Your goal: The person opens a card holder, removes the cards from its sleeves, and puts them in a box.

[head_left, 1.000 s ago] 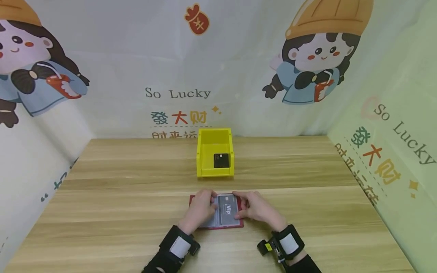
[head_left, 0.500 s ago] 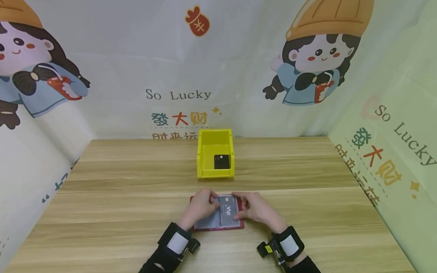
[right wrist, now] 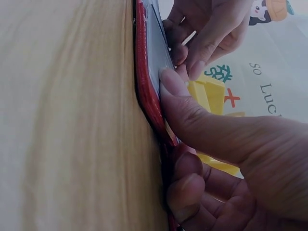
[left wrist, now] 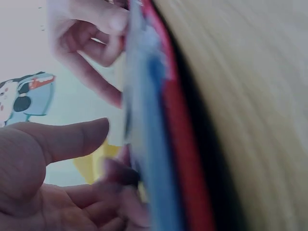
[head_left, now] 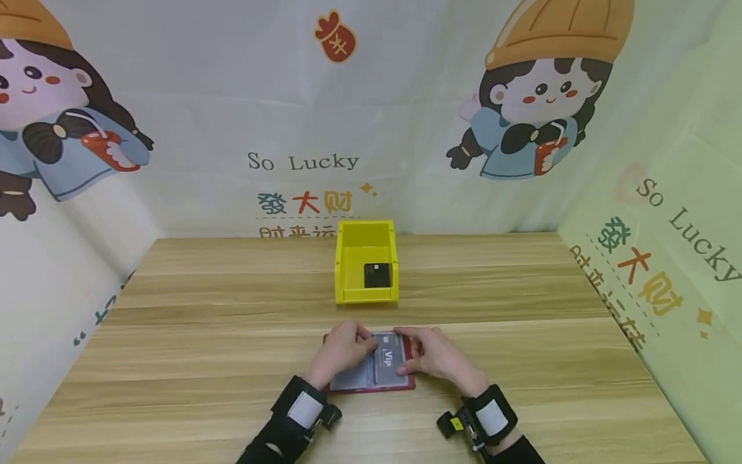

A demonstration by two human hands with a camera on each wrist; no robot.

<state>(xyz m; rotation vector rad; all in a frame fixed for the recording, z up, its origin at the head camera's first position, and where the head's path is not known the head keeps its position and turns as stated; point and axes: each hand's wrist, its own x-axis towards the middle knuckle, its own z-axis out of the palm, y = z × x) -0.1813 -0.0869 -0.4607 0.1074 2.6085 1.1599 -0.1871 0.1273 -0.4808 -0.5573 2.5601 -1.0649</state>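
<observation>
Red card holder (head_left: 371,370), lying open and flat on the wooden table (head_left: 203,361), near its front edge, clear sleeves uppermost. Left hand (head_left: 342,354): fingers curled over the holder's left half, fingertips pinching the upper edge of a sleeve near the spine. Right hand (head_left: 435,354): thumb (right wrist: 175,96) pressed flat on the sleeve face, remaining fingers curled round the holder's right edge, gripping it. Grey card (head_left: 390,364) marked "VIP", seated in the right-hand sleeve, between the two hands and partly covered by them. Both wrists carried black straps with white panels. Yellow bin (head_left: 366,270), open-fronted, stood well beyond the holder at the table's middle. Black card (head_left: 377,275), resting inside the bin toward its right side. Backdrop sheets printed with cartoon figures and the words "So Lucky" enclosed the table on three sides.
</observation>
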